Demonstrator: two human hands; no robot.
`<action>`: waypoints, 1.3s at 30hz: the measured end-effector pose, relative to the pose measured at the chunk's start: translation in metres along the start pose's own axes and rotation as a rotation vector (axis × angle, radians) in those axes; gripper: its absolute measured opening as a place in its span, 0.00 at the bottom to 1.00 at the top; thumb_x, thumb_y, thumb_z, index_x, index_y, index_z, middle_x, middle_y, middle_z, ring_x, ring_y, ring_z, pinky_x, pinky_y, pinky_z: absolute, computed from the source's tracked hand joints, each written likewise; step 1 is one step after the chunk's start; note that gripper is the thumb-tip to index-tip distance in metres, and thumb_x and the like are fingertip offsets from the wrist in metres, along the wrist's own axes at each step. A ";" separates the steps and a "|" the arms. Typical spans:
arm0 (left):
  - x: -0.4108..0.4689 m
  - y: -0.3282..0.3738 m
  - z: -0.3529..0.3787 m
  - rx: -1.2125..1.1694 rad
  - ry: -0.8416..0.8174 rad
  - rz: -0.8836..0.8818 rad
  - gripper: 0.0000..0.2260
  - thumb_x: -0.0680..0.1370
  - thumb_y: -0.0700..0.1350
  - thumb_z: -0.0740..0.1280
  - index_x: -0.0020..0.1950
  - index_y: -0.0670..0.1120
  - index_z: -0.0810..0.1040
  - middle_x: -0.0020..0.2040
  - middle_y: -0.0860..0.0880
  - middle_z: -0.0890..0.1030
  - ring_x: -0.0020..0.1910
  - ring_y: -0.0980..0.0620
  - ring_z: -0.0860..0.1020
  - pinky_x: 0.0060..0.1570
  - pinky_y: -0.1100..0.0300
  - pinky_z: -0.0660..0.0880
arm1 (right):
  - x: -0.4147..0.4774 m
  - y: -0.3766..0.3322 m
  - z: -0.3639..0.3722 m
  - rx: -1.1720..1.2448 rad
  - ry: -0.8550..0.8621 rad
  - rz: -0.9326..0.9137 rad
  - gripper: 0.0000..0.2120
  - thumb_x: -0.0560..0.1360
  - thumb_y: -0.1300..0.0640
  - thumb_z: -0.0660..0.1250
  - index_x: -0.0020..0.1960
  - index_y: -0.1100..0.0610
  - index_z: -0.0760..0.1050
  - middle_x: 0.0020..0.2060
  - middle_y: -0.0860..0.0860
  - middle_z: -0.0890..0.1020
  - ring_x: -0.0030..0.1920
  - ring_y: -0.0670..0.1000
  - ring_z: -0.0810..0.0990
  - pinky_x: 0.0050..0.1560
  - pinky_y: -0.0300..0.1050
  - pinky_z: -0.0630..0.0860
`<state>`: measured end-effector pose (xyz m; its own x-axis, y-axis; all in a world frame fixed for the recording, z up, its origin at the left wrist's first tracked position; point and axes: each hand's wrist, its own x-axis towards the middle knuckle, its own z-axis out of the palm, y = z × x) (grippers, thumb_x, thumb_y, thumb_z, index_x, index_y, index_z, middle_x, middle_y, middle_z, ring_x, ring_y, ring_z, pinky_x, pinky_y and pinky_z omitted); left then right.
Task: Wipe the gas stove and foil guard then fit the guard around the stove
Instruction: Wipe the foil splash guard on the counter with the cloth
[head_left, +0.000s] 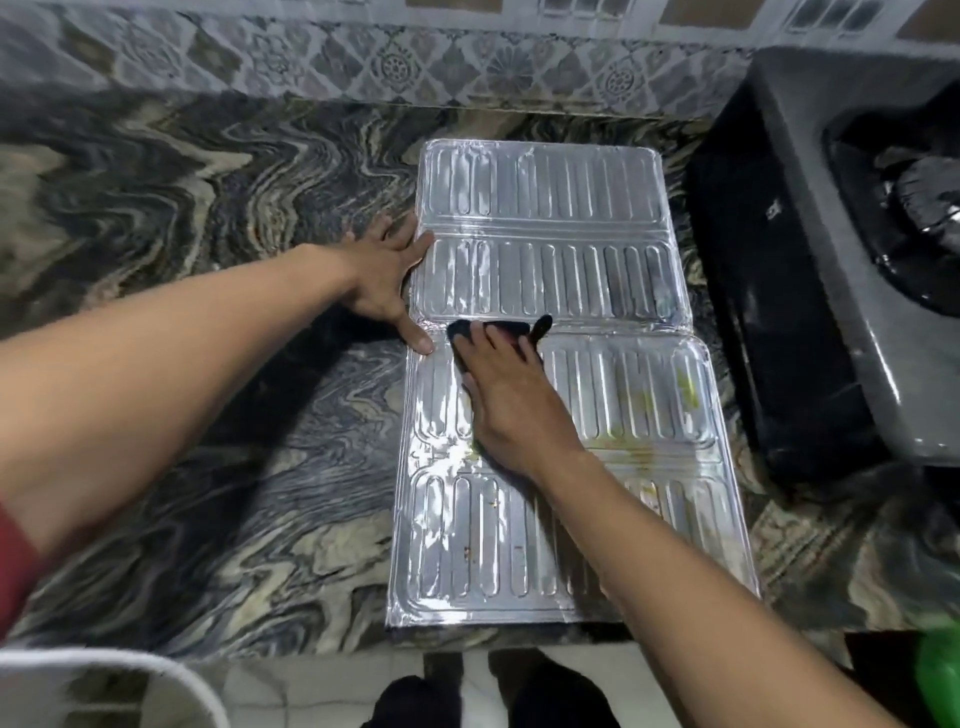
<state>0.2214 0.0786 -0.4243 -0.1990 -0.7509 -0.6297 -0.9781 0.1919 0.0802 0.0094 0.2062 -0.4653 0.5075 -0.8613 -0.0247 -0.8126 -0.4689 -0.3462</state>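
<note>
Left hand (387, 283): fingers spread flat on foil guard (545, 197), left edge.
Right hand (506, 400): straight fingers press black cloth (462, 332) onto it.

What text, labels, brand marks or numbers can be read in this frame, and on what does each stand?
No text here can be read.
On the black side of the gas stove, a small white mark: too blurred to read.
On the foil guard: embossed ribs and stains only, no print.
On the wall tiles: ornament only, no lettering.
</note>
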 end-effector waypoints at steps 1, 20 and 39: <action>-0.001 -0.001 0.001 -0.004 -0.002 0.003 0.73 0.45 0.80 0.68 0.77 0.57 0.30 0.78 0.53 0.30 0.78 0.43 0.34 0.75 0.34 0.43 | -0.008 -0.010 0.006 0.006 -0.005 -0.005 0.24 0.84 0.56 0.52 0.80 0.56 0.55 0.79 0.54 0.58 0.79 0.54 0.53 0.77 0.52 0.42; -0.004 0.002 0.008 0.046 0.110 0.030 0.68 0.54 0.76 0.71 0.80 0.51 0.35 0.80 0.49 0.35 0.79 0.41 0.39 0.74 0.33 0.45 | -0.090 0.095 -0.032 0.001 0.087 0.567 0.24 0.85 0.54 0.46 0.80 0.56 0.49 0.80 0.53 0.50 0.79 0.50 0.44 0.78 0.51 0.40; -0.028 0.008 0.039 0.057 0.155 0.144 0.48 0.71 0.70 0.66 0.80 0.56 0.41 0.81 0.48 0.37 0.79 0.48 0.37 0.74 0.38 0.41 | -0.067 -0.065 0.029 -0.009 -0.051 0.045 0.26 0.84 0.57 0.52 0.80 0.57 0.51 0.80 0.55 0.51 0.80 0.53 0.47 0.77 0.52 0.38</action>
<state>0.2211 0.1262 -0.4363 -0.3474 -0.8005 -0.4883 -0.9349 0.3361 0.1142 0.0365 0.2998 -0.4681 0.4840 -0.8707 -0.0877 -0.8374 -0.4317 -0.3353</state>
